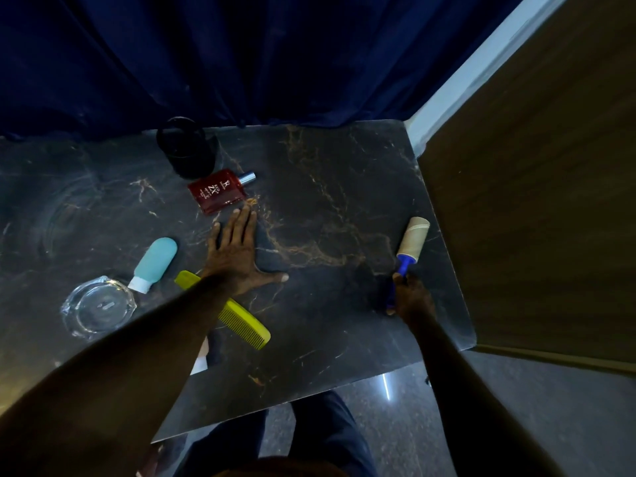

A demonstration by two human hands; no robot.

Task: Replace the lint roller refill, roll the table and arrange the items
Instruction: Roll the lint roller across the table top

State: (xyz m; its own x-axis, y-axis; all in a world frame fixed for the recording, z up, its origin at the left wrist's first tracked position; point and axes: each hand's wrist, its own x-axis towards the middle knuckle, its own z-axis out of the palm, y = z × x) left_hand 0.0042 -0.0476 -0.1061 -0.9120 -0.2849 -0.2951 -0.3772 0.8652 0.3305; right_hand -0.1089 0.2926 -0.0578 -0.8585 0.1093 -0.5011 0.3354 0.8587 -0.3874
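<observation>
Our right hand (411, 297), at the frame's right, grips the blue-handled lint roller with bare cardboard core (409, 247); our left hand (237, 256) lies spread flat on the dark marble table (344, 187), centre frame.

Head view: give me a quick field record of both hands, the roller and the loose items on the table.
left hand: flat on table, fingers spread, empty
right hand: gripping lint roller by blue handle
roller head: brown, near table's right edge
comb: yellow, partly under left forearm
red bottle: lying flat, beyond left fingertips
teal bottle: lying, cap toward glass ashtray
black container: upright, rear
</observation>
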